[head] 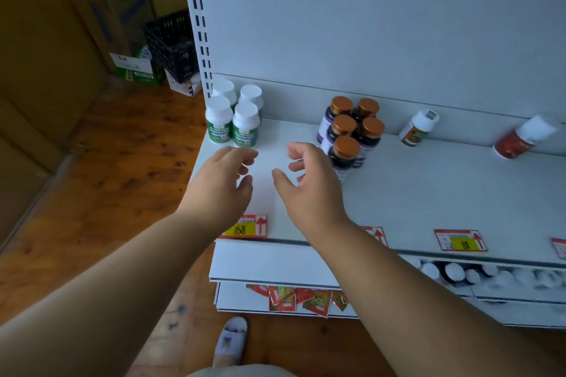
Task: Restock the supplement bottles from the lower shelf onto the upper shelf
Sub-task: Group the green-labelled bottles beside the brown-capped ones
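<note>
Supplement bottles (232, 119) stand just beyond your left hand (222, 180) and right hand (306, 180), both at frame centre, fingers loosely curled, holding nothing, above the upper shelf (428, 193).

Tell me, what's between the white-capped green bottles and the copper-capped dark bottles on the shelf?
In the head view, only bare white upper shelf lies between the white-capped green bottles and the copper-capped dark bottles. Both empty hands hover nearer the front.

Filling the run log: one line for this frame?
left hand open, empty | right hand open, empty | both over white upper shelf | four green-label white-capped bottles upright, left | five copper-capped dark bottles clustered
</note>
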`<state>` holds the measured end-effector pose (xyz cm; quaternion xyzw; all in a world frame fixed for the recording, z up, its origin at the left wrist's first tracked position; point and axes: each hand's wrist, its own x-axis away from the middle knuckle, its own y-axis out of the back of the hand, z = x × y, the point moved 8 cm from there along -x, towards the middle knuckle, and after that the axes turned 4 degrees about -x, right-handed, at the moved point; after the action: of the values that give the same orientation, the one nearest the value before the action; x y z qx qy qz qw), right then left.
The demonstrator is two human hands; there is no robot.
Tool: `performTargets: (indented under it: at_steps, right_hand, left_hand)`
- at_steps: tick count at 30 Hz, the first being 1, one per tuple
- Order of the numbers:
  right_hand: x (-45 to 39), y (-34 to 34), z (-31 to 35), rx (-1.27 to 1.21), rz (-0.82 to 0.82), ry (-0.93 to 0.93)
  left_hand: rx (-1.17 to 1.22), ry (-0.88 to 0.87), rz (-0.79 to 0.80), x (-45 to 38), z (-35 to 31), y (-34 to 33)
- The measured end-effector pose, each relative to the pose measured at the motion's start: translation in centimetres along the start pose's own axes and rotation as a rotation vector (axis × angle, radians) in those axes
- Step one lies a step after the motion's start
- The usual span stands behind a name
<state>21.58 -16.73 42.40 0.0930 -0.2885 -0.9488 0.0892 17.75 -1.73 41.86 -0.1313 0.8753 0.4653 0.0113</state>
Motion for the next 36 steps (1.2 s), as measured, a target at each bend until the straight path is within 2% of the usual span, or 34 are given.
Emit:
performTargets:
  at_steps: [4, 9, 14, 18, 22, 30, 36]
  right_hand:
    - [4.2, 5.0, -1.1, -0.038, 0.018, 0.064]
    - [10.1, 10.7, -4.4, -0.066, 0.063, 0.153]
    - [15.1, 12.3, -10.2, -0.073, 0.127, 0.104]
    - [17.8, 10.2, -17.8, -0.014, 0.217, -0.04]
    - [18.5, 6.5, -26.6, 0.049, 0.245, -0.173]
    - [13.8, -0.7, -39.6, 0.186, 0.192, -0.189]
    - [9.8, -3.1, -45.6, 0.239, 0.115, -0.222]
  left_hand:
    - [0.026, -0.064, -0.009, 4.6, -4.9, -1.6]
    - [0.056, -0.046, -0.069, 11.7, -10.6, -5.3]
    - [0.101, 0.029, -0.023, 17.4, -13.1, -11.2]
    - [0.097, 0.114, 0.088, 19.0, -11.0, -17.8]
    - [0.158, 0.218, 0.133, 19.2, -6.5, -25.9]
    - [0.236, 0.307, 0.2, 14.9, -0.2, -39.6]
    - [0.275, 0.331, 0.227, 12.0, 2.1, -46.0]
